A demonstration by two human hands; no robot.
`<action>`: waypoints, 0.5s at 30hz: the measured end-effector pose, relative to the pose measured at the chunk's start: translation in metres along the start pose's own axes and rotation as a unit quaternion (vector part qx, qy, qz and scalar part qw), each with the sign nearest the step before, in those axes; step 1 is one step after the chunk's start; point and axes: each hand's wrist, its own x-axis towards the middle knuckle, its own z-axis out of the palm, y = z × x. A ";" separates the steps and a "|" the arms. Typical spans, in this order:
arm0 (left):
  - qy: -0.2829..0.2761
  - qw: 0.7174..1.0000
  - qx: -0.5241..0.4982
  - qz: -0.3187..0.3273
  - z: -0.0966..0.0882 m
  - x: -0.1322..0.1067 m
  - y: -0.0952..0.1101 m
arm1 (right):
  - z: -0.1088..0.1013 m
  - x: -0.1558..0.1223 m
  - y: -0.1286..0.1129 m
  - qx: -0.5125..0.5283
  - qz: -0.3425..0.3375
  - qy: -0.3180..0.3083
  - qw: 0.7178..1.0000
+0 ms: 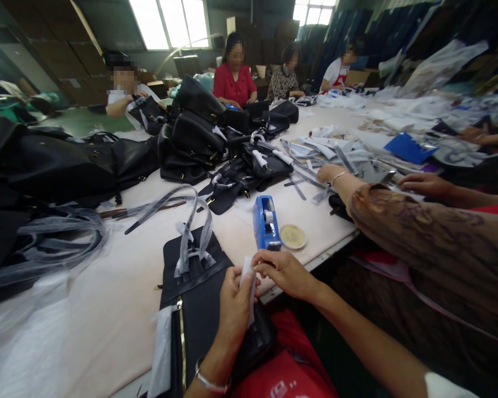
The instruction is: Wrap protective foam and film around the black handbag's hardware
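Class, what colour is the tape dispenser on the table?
Blue; the tape dispenser shows best in the head view.

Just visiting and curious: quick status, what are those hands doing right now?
Left hand and right hand pinch a white strip. Black handbag underneath. Blue tape dispenser close ahead.

Silver bangle (211,381), white sleeve (448,387)

Blue tape dispenser (266,222) beside round lid (292,236); black bags (199,132) piled behind.
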 end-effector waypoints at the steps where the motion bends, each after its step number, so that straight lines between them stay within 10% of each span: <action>1: -0.003 1.000 0.004 0.006 0.000 0.000 0.000 | -0.003 0.002 0.000 -0.041 -0.016 -0.011 0.999; 15: -0.072 0.997 -0.023 -0.018 -0.006 -0.004 0.005 | -0.022 0.012 0.003 -0.064 -0.042 -0.102 0.992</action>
